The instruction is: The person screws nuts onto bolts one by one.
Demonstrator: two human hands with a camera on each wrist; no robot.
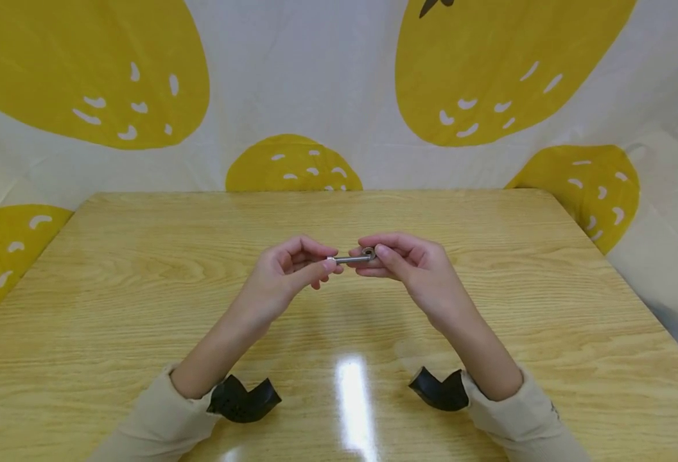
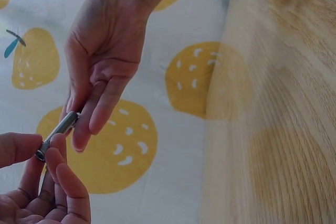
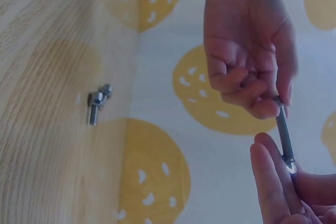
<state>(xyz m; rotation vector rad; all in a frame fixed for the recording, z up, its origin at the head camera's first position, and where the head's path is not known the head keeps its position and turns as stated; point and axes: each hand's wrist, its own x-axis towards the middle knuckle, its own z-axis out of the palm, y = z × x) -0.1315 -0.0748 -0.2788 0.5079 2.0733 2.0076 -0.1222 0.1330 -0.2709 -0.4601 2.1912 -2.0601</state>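
Observation:
Both hands meet over the table's middle, joined by a metal bolt lying nearly level between them in the head view. My left hand pinches the bolt's head between thumb and fingertips; the left wrist view shows that head at the thumb tip. At the threaded end, my right hand pinches a small metal ring, like a nut or washer, between thumb and index finger. The ring sits right at the bolt's tip in the right wrist view; I cannot tell whether it is threaded on.
In the right wrist view, a couple of metal bolts lie close together on the wooden table. A white cloth with yellow fruit shapes hangs behind the far edge. Black curved pieces stick out at both sleeve cuffs.

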